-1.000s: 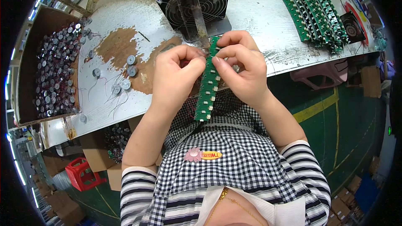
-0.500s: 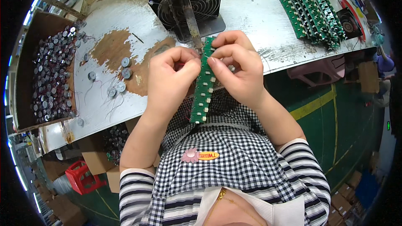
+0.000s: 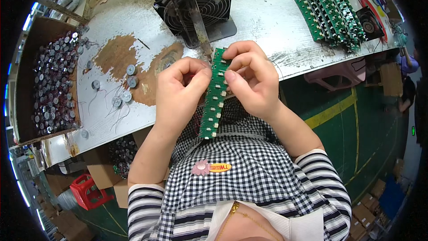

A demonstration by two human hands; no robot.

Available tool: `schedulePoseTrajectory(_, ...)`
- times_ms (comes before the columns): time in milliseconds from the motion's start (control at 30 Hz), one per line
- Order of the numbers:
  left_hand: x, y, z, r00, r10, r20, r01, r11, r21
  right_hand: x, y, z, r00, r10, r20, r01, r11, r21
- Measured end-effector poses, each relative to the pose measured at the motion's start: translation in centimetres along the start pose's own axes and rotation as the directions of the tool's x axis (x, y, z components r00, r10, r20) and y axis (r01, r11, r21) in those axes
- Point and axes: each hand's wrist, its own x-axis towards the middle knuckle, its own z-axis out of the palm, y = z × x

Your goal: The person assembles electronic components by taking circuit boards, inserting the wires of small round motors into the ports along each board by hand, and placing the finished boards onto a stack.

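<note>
I hold a long green circuit-board strip [image 3: 214, 100] with white components upright in front of my chest, at the table's near edge. My left hand [image 3: 180, 89] grips its left side near the top, fingers curled. My right hand [image 3: 252, 80] pinches its upper right edge with thumb and fingers. Thin red wires run behind the strip under my left hand. Just beyond my hands a soldering iron [image 3: 198, 22] leans in its stand in front of a black fan [image 3: 196, 4].
Several small round motors with wires [image 3: 120, 89] lie on the worn white table [image 3: 267, 13]. A brown box [image 3: 49, 80] on the left is full of motors. A stack of green boards [image 3: 332, 11] sits far right. Red crate [image 3: 91, 192] and cartons sit below.
My hands and the strip have shifted slightly toward the soldering iron; both hands keep their grip on the strip.
</note>
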Motion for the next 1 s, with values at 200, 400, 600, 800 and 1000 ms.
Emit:
schedulePoseTrajectory(200,-0.1,-0.8,0.1,0.999,0.028,-0.018,-0.028,1.0,-0.001,0.0,-0.1,0.1,1.0,-0.005,0.025,0.007,0.996,-0.093)
schedulePoseTrajectory(400,0.5,-0.4,0.1,0.998,0.049,-0.037,-0.049,0.999,0.011,1.1,0.0,-0.1,0.991,-0.12,0.065,0.13,0.971,-0.202)
schedulePoseTrajectory(600,0.1,-0.6,0.1,0.997,0.055,-0.046,-0.053,0.998,0.041,0.4,-0.1,0.2,0.998,-0.048,0.047,0.054,0.986,-0.155)
schedulePoseTrajectory(800,-0.1,-0.8,-1.0,0.999,0.045,-0.005,-0.044,0.987,0.151,-0.1,-0.7,0.4,0.996,0.076,0.056,-0.07,0.993,-0.095)
schedulePoseTrajectory(1000,1.6,0.7,-6.8,0.775,0.625,-0.095,-0.479,0.68,0.555,-0.8,0.8,-0.5,0.999,0.029,-0.024,-0.033,0.989,-0.145)
